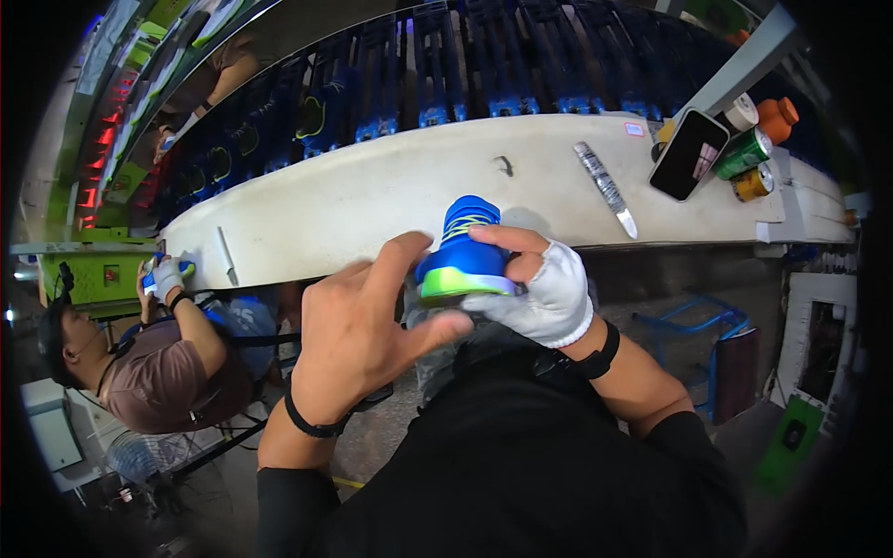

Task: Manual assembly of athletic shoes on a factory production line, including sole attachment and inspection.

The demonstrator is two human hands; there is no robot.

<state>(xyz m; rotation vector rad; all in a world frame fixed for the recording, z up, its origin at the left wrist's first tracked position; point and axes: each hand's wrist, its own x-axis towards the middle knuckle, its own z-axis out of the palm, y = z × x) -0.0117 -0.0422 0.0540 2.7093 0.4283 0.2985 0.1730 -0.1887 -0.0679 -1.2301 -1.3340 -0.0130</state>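
A blue sports shoe (462,251) with a lime-green sole is held between both my hands at the near edge of a long white workbench (372,191), heel end toward me. My bare left hand (358,330) grips it from the left, thumb on the sole's side. My right hand (544,288), in a white fingerless glove, holds the right side with a finger over the top. Both wrists wear black bands.
A knife (606,189) lies on the bench, with a phone (689,154), cans (744,153) and an orange-capped bottle (777,116) at its right end. Rows of blue shoes (446,65) fill the belt beyond. A co-worker (139,363) sits at left holding a shoe.
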